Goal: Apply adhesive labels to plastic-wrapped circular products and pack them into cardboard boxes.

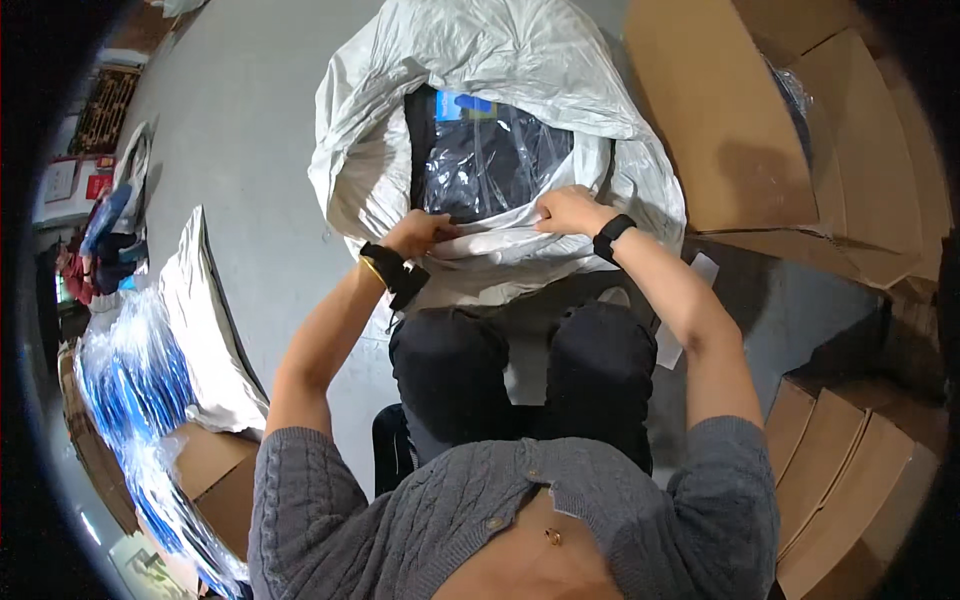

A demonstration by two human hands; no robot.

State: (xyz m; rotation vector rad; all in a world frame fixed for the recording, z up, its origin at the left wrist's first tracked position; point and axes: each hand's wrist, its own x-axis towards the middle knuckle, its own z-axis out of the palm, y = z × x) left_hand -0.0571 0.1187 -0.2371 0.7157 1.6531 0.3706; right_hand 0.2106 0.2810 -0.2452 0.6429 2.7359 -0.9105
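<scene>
A large white woven sack (500,45) stands in front of my knees with its mouth spread wide. Inside it lies dark clothing in clear plastic packaging (490,165), with a blue tag (448,106) at its far end. My left hand (420,233) is closed on the near rim of the sack, at the left. To the right along the same rim, my right hand (573,211) grips the folded edge with its fingers curled over. The rim is bunched between both hands.
An open cardboard box (720,120) stands right of the sack. More cardboard (840,470) sits at the lower right. Blue plastic-wrapped packages (135,370) and a white sack (205,330) lie to the left. Another person (85,265) is at the far left.
</scene>
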